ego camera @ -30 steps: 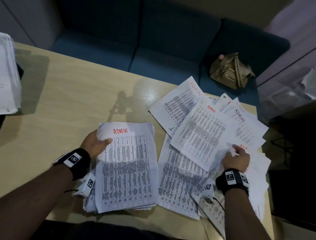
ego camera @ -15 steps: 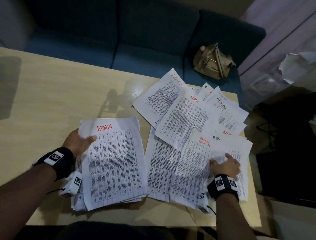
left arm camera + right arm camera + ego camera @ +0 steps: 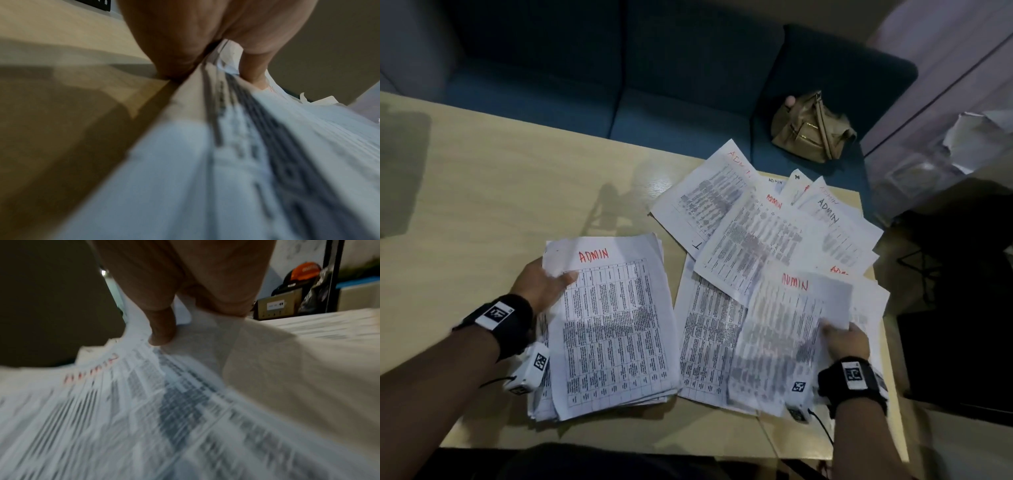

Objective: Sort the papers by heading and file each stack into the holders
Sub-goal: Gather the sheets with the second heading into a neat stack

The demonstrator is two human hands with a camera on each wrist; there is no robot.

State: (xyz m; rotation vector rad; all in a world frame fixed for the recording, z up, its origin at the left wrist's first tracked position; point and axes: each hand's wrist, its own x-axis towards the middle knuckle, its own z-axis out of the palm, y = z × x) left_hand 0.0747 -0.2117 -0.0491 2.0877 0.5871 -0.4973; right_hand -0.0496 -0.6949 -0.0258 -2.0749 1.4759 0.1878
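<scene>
A stack of printed sheets headed ADMIN in red lies on the wooden table in front of me. My left hand grips its upper left edge, thumb on top, with the stack between thumb and fingers in the left wrist view. To the right, loose ADMIN sheets lie fanned and overlapping. My right hand pinches the right edge of one loose ADMIN sheet, which is lifted and blurred; that sheet curls under my thumb in the right wrist view. No holders are in view.
A dark blue sofa runs along the table's far side, with a tan bag on its seat. The table's right edge is close beside the fanned sheets. Crumpled paper lies off to the far right.
My right hand has drawn one ADMIN sheet out of the fanned pile and slid it leftward towards me. My left hand keeps hold of the stack. The camera view has shifted right.
</scene>
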